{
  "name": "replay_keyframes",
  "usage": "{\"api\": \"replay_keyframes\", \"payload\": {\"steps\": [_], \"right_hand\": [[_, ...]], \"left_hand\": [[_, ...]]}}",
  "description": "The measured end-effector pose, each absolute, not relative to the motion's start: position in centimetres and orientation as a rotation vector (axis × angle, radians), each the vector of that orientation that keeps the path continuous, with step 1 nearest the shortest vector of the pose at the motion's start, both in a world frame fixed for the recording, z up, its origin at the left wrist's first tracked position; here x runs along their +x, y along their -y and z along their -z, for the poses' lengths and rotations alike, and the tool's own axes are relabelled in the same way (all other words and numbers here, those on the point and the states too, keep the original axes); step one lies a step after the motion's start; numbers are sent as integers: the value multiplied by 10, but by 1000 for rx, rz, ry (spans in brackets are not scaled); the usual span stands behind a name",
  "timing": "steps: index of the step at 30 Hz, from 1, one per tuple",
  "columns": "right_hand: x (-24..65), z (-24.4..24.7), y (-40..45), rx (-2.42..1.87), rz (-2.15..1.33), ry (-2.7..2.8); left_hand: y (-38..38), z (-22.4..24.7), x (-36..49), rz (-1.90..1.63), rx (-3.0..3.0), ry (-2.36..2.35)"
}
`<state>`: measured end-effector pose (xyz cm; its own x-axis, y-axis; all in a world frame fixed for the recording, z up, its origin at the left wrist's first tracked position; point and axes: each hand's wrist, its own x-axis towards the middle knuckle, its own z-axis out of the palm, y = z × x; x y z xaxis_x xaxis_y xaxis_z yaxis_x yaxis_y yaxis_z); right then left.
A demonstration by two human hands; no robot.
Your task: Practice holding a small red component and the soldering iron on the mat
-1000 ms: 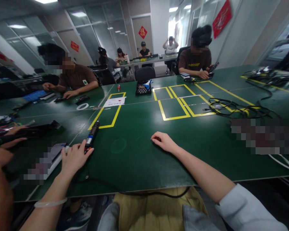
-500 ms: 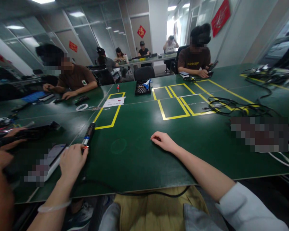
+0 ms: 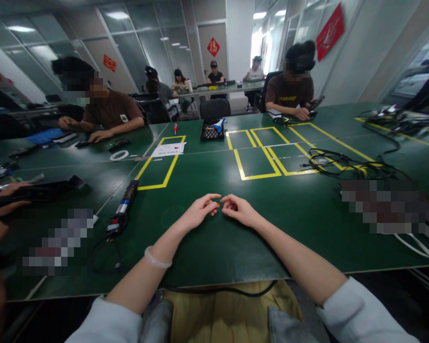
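Observation:
My left hand [image 3: 203, 209] is over the green table [image 3: 200, 257], its fingers closed on a small orange thing [image 3: 218, 205] that shows at the fingertips. Close to its right, my right hand [image 3: 239, 209] rests with curled fingers near those fingertips; whatever it may hold is hidden. A black cylindrical tool [image 3: 123, 208] with a blue and silver band lies at the left, with a cable at its near end.
Yellow tape outlines [image 3: 260, 177] mark the table. Farther back are a paper sheet [image 3: 169, 149], a black tray [image 3: 212, 131] and a red screwdriver [image 3: 175, 127]. Tangled black cables [image 3: 329, 162] lie right. A white tape roll [image 3: 119, 156] is left. People sit around.
My left hand has left the black cylindrical tool and moved right, beside my right hand. The small orange thing now shows at its fingertips. My right hand has stayed nearly in place.

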<state>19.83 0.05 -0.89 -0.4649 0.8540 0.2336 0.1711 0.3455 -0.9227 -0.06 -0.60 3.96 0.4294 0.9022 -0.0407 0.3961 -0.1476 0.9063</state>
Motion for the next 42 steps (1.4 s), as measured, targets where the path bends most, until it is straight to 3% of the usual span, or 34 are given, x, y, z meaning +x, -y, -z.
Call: {"api": "replay_keyframes", "payload": {"steps": [8,17,26,42], "right_hand": [[195,10,0,-793,-1262,1858],[197,8,1,-904,-1053,1934],[197,13,-1,-925,-1129,1847],[197,11,-1,-933,-904,1977]], "left_hand": [[1,-9,5,-745,1568,-1027],[3,-5,3,-722,1497,-1054],[7,-7,3,-785,1564,-1024],[6,-2,3,-796,1636,-1057]]}}
